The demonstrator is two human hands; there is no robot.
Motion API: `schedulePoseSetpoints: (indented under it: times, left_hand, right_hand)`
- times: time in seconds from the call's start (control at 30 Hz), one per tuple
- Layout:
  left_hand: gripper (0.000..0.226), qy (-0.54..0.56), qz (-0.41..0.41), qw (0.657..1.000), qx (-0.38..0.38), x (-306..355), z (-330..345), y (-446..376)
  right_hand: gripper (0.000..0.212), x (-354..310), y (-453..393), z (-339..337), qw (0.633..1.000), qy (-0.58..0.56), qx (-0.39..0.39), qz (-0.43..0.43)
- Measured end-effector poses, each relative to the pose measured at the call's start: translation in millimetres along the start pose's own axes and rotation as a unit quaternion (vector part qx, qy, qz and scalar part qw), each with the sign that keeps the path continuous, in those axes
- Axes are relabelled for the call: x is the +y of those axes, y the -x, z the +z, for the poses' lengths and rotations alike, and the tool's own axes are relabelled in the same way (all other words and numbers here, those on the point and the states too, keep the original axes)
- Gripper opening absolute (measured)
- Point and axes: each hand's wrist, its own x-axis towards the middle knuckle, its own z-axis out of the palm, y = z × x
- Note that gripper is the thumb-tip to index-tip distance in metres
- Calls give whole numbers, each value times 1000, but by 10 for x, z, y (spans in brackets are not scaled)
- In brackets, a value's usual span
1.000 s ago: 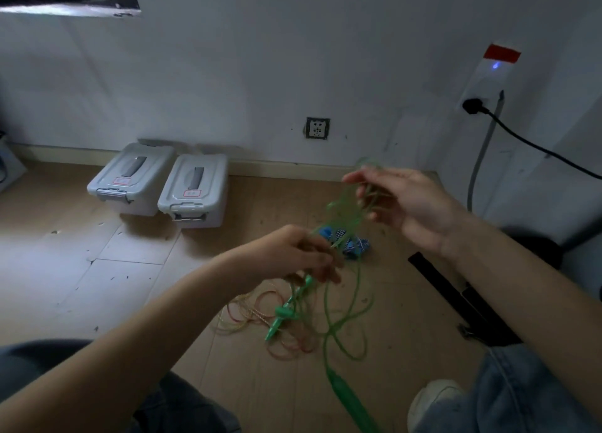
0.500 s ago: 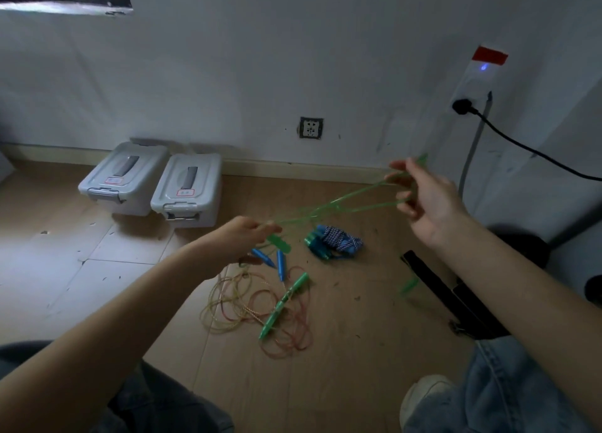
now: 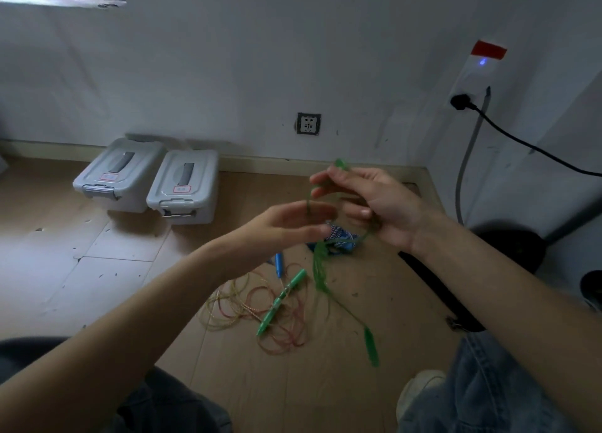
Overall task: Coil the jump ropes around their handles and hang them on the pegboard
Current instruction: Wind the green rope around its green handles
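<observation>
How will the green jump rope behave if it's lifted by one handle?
Probably floppy: the green jump rope droops in loose strands below the right hand. Likely light, since pinched fingers carry it. Its free handle dangles, so it would probably swing, and it may snag the tangled rope on the floor.

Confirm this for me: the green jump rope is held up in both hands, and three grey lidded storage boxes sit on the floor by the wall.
Not quite. The head view shows two grey storage boxes by the wall, not three. The rest stands: the green jump rope is held up between the left hand and the right hand.
</observation>
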Motion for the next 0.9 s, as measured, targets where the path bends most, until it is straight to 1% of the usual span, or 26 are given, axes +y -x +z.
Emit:
schedulePoseSetpoints:
  times: [0.03, 0.07, 0.13, 0.17, 0.2, 0.23, 0.27, 0.3, 0.33, 0.37, 0.4, 0.43, 0.47, 0.5, 0.57, 0.6, 0.67, 0.7, 0.73, 0.8, 0.83, 0.9]
  left_hand:
    - [37, 37, 16, 999, 14, 48, 39, -22]
    - [31, 73, 19, 997, 13, 78, 47, -37]
    - [31, 123, -3, 992, -27, 112, 30, -31]
    - [33, 108, -12, 994, -28, 111, 27, -23]
    - [33, 46, -7, 999, 5, 111, 42, -19]
    - [27, -44, 12, 996, 72, 118, 69, -23]
    - [22, -116, 38, 979, 164, 130, 89, -32]
    - [22, -147, 70, 952, 261, 158, 100, -35]
    - [24, -136, 100, 929, 329, 194, 95, -26]
    - [24, -96, 117, 922, 356, 212, 70, -11]
    - [21, -56, 121, 931, 341, 227, 49, 0]
    - [18, -24, 112, 947, 299, 246, 58, 12]
    - [19, 7, 97, 964, 248, 257, 94, 20]
    - [27, 47, 81, 974, 205, 244, 133, 15]
    - [42, 132, 53, 979, 150, 225, 192, -12]
    - [44, 135, 42, 981, 129, 219, 205, -24]
    - [37, 71, 9, 994, 77, 197, 231, -17]
    - [30, 28, -15, 999, 30, 172, 251, 2]
    - [25, -20, -43, 999, -27, 135, 268, 19]
    - [24, -114, -103, 980, -124, 40, 258, 52]
    - [24, -148, -128, 969, -148, 3, 222, 62]
    - [23, -206, -156, 954, -151, -41, 115, 73]
  right_hand:
    - [24, -15, -3, 20, 1000, -13, -15, -6]
    - [25, -35, -5, 27, 999, -26, -19, -16]
    - [26, -81, 1, 1, 998, -38, -7, -39]
    - [27, -98, 7, -21, 998, -41, -1, -45]
    - [28, -107, 14, -41, 998, -42, 1, -45]
    - [28, -106, 23, -53, 998, -40, -1, -39]
    - [27, -95, 31, -54, 999, -32, -6, -30]
    - [26, -77, 34, -45, 1000, -17, -12, -22]
    - [26, -58, 34, -24, 1000, 3, -16, -18]
    - [25, -43, 35, -1, 999, 21, -16, -19]
    - [25, -37, 36, 15, 999, 35, -12, -25]
    - [25, -40, 40, 27, 999, 43, -10, -30]
    - [26, -46, 45, 35, 998, 49, -13, -37]
    - [26, -56, 59, 53, 997, 66, -17, -45]
    - [25, -63, 80, 99, 988, 136, -11, -67]
    - [24, -60, 81, 124, 982, 169, -5, -79]
    - [20, -53, 63, 158, 973, 208, 13, -103]
    - [19, -51, 48, 159, 970, 214, 22, -114]
    - [19, -52, 36, 154, 971, 206, 32, -120]
    - [15, -47, 30, 119, 977, 168, 67, -116]
    - [14, -33, 34, 90, 978, 157, 85, -108]
    - [15, 6, 47, 44, 977, 159, 109, -92]
